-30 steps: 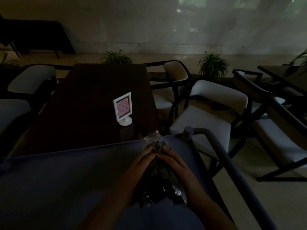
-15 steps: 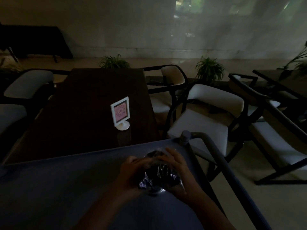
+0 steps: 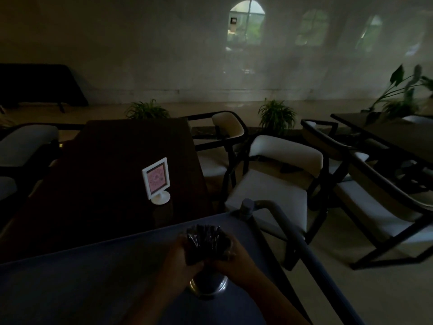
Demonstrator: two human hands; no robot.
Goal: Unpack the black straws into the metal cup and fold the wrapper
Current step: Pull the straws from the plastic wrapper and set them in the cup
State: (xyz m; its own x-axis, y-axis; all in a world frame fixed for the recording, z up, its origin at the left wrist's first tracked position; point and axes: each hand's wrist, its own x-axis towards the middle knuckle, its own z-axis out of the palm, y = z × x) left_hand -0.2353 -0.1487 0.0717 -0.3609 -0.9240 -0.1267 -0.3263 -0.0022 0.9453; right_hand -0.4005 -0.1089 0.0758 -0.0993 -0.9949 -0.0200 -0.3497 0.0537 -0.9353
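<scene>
A bundle of black straws [image 3: 205, 240] stands upright in the head view, its lower end in the metal cup [image 3: 209, 286] on the blue cart top [image 3: 93, 277]. My left hand [image 3: 185, 254] grips the bundle from the left. My right hand [image 3: 230, 258] grips it from the right, just above the cup's mouth. A bit of clear wrapper [image 3: 228, 245] shows by my right fingers; in this dim light I cannot tell how much of it still covers the straws.
The cart's grey handle bar [image 3: 281, 221] runs along its right side. Beyond the cart is a dark wooden table [image 3: 112, 172] with a small white sign stand [image 3: 157, 180]. White-cushioned chairs [image 3: 276, 184] stand to the right and left.
The straw bundle went from lying in its shiny wrapper between my hands to standing upright in the metal cup, with the straw tops now bare. The view tilted upward.
</scene>
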